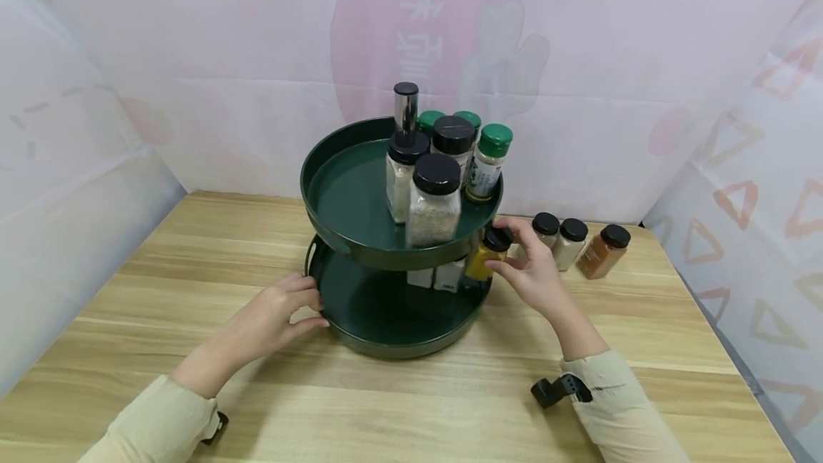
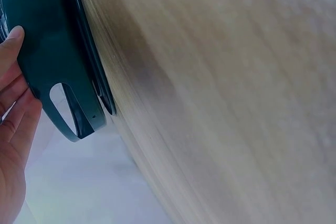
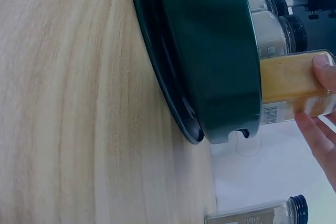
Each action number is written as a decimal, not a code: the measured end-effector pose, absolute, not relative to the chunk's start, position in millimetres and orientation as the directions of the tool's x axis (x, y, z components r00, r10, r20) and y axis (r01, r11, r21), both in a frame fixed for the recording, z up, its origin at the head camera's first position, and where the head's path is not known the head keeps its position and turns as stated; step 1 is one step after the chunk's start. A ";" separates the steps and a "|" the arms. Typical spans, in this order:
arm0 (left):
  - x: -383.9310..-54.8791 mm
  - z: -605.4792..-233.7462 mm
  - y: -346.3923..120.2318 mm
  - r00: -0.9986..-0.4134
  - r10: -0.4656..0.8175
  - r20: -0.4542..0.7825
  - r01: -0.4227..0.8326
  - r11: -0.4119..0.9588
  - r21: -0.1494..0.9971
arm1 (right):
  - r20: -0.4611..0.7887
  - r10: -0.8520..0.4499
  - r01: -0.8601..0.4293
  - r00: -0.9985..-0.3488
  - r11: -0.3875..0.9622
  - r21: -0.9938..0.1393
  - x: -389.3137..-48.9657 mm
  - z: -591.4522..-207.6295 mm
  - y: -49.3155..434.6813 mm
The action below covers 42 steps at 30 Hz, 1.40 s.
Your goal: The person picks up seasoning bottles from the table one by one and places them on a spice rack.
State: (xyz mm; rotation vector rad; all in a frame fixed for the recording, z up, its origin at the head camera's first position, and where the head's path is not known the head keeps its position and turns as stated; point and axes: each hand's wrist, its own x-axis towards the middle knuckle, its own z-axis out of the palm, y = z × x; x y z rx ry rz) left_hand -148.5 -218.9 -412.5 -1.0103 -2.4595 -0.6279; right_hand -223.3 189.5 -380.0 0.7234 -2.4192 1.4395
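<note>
A dark green two-tier round rack (image 1: pixel 398 349) stands on the table. My left hand (image 1: pixel 283 313) grips the lower tray's rim at its left side; in the left wrist view the thumb lies against the green wall (image 2: pixel 50 35). With thumb and fingers, my right hand (image 1: pixel 530 270) holds a black-lidded spice jar of yellow powder (image 1: pixel 479 263) upright at the right of the lower tray. The right wrist view shows this yellow jar (image 3: pixel 289 80) just inside the tray wall (image 3: pixel 215 56), its lid partly out of frame. Beside it in the lower tray are jars with pale contents (image 1: pixel 448 277).
On the upper tray stand several seasoning bottles, including a front black-lidded jar (image 1: pixel 434 213), a green-capped shaker (image 1: pixel 489 163) and a tall grinder (image 1: pixel 406 109). Black-lidded jars stand on the table at the right, among them one with reddish-brown powder (image 1: pixel 603 256). A printed cloth (image 1: pixel 257 56) hangs behind.
</note>
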 end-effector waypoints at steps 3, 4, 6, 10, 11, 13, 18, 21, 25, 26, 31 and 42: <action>-148.5 -412.7 -218.9 -0.656 0.546 0.521 0.730 0.636 0.251 | 0.423 -0.302 -0.517 -0.854 0.412 -0.750 -224.9 -380.0 188.4; -148.6 -412.7 -219.1 -0.656 0.545 0.522 0.729 0.637 0.251 | 0.418 -0.308 -0.517 -0.854 0.421 -0.745 -225.3 -379.7 187.7; -148.6 -412.8 -219.3 -0.656 0.545 0.522 0.729 0.636 0.252 | 0.400 -0.322 -0.510 -0.858 0.436 -0.742 -226.0 -379.6 186.1; -148.7 -413.0 -219.5 -0.650 0.549 0.526 0.735 0.631 0.248 | 0.373 -0.349 -0.502 -0.860 0.444 -0.742 -226.9 -382.4 184.3; -148.7 -413.1 -219.5 -0.648 0.550 0.527 0.736 0.630 0.247 | 0.368 -0.351 -0.499 -0.861 0.441 -0.746 -227.2 -383.6 184.2; -148.6 -413.1 -219.4 -0.646 0.550 0.529 0.737 0.630 0.246 | 0.367 -0.357 -0.501 -0.859 0.438 -0.746 -227.5 -386.3 184.3; -148.2 -413.2 -218.7 -0.650 0.546 0.528 0.734 0.631 0.251 | 0.352 -0.368 -0.492 -0.860 0.419 -0.763 -229.6 -392.3 185.1; -147.9 -413.0 -218.2 -0.653 0.546 0.524 0.733 0.631 0.254 | 0.339 -0.369 -0.480 -0.866 0.419 -0.770 -230.7 -393.9 185.5; -147.4 -412.7 -217.9 -0.658 0.542 0.523 0.727 0.637 0.255 | 0.330 -0.370 -0.475 -0.868 0.429 -0.768 -231.5 -394.5 184.8; -147.3 -412.6 -217.8 -0.659 0.540 0.523 0.726 0.638 0.255 | 0.325 -0.371 -0.472 -0.870 0.432 -0.769 -231.4 -394.6 184.5; -147.1 -413.2 -217.6 -0.664 0.538 0.520 0.723 0.640 0.260 | 0.296 -0.366 -0.447 -0.882 0.455 -0.770 -230.8 -396.3 184.6; -146.5 -413.1 -217.9 -0.675 0.535 0.508 0.713 0.650 0.264 | 0.302 -0.377 -0.461 -0.876 0.469 -0.753 -233.3 -396.9 184.1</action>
